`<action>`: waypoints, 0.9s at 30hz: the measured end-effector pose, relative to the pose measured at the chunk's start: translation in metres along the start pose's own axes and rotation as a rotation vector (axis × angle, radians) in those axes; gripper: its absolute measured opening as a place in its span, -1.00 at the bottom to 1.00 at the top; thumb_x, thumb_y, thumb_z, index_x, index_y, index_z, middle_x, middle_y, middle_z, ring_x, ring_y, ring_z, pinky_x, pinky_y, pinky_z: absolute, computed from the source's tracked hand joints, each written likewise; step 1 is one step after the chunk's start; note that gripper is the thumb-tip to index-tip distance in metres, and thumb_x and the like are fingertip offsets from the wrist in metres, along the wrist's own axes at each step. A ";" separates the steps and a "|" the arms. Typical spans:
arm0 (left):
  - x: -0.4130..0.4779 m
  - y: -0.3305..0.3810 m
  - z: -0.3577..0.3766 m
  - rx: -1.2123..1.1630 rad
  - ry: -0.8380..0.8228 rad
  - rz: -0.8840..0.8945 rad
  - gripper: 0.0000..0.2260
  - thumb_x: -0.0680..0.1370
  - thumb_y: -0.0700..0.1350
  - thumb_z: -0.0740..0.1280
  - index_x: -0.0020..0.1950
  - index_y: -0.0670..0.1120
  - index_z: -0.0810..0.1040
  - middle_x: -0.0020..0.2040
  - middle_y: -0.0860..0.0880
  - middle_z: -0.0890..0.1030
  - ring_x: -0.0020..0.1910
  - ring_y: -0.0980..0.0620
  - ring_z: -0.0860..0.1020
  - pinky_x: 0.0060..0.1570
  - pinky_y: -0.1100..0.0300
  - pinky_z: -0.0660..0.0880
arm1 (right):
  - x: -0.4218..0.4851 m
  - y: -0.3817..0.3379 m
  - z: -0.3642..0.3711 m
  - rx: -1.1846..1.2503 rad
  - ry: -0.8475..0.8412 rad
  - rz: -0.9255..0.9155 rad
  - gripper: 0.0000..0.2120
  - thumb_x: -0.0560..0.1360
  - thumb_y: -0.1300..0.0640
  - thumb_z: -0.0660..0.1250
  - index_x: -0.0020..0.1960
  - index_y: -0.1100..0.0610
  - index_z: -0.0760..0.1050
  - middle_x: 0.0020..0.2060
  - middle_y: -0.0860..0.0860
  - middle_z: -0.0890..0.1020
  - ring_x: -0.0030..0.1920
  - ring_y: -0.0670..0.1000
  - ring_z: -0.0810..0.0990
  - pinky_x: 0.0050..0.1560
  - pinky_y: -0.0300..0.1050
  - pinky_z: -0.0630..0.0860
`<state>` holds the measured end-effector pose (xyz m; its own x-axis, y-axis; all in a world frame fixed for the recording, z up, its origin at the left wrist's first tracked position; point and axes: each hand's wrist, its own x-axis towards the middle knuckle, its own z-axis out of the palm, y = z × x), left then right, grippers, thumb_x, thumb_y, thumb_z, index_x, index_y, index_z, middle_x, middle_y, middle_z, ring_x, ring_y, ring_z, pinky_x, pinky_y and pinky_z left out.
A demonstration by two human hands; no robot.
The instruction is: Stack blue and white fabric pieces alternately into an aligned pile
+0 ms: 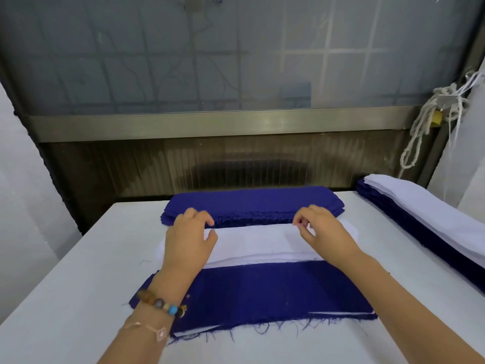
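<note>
Three fabric stacks lie in a row on the white table (78, 258). Nearest me is the mixed pile (275, 292), blue on top with white edges showing under its frayed front. Behind it lies a stack of white pieces (257, 243), and farthest a stack of blue pieces (252, 200). My left hand (189, 237) rests over the left end of the white stack, fingers curled at its far edge. My right hand (320, 229) pinches the far edge of the top white piece near its right end.
A tall stack of blue fabric with white pieces on top (425, 219) lies along the table's right side. A metal-framed panel (210, 124) stands right behind the table. Knotted white cords (430, 122) hang at the back right.
</note>
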<state>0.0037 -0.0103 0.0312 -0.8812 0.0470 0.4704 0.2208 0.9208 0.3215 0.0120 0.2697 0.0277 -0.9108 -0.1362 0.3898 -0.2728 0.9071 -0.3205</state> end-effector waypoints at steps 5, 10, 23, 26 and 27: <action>0.051 0.019 0.035 0.056 -0.018 0.040 -0.74 0.60 -0.06 0.27 0.29 0.03 0.47 0.24 0.02 0.46 0.18 0.00 0.43 0.13 0.09 0.41 | 0.053 -0.013 0.028 0.028 0.026 -0.031 -0.75 0.59 0.17 0.25 0.26 0.03 0.47 0.14 -0.06 0.48 0.16 -0.07 0.43 0.09 -0.27 0.42; 0.083 0.026 0.065 0.089 -0.074 0.063 -0.71 0.63 -0.05 0.20 0.35 0.01 0.44 0.30 0.02 0.46 0.24 0.00 0.41 0.18 0.09 0.37 | 0.095 -0.021 0.058 0.053 -0.038 -0.050 -0.74 0.60 0.15 0.22 0.29 0.05 0.46 0.21 -0.03 0.48 0.22 -0.03 0.41 0.22 -0.17 0.42; 0.117 0.025 0.103 -0.046 0.031 -0.052 -0.90 0.59 -0.01 0.30 0.05 -0.01 0.51 0.02 0.02 0.49 -0.05 0.10 0.39 -0.15 0.23 0.34 | 0.146 -0.021 0.091 -0.039 0.013 0.052 -0.71 0.54 -0.12 0.28 0.20 -0.01 0.41 0.04 -0.02 0.58 -0.04 0.01 0.56 -0.11 -0.11 0.54; 0.113 0.022 0.109 0.012 0.040 -0.031 -0.74 0.62 0.03 0.23 0.27 -0.01 0.47 0.17 -0.01 0.48 0.12 0.03 0.40 0.02 0.16 0.37 | 0.146 -0.021 0.098 -0.129 0.047 0.063 -0.60 0.58 -0.14 0.20 0.36 -0.01 0.37 0.20 0.01 0.53 0.13 0.06 0.53 -0.07 -0.09 0.50; 0.113 0.021 0.111 0.056 0.041 -0.022 -0.69 0.63 0.04 0.20 0.34 0.00 0.44 0.24 -0.02 0.46 0.19 0.00 0.39 0.10 0.12 0.35 | 0.146 -0.021 0.100 -0.146 0.055 0.065 -0.59 0.59 -0.14 0.19 0.38 -0.01 0.37 0.23 0.02 0.52 0.17 0.07 0.52 -0.05 -0.08 0.51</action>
<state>-0.1372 0.0572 0.0002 -0.8674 0.0114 0.4974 0.1764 0.9418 0.2861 -0.1459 0.1912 0.0048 -0.9056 -0.0573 0.4203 -0.1625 0.9621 -0.2190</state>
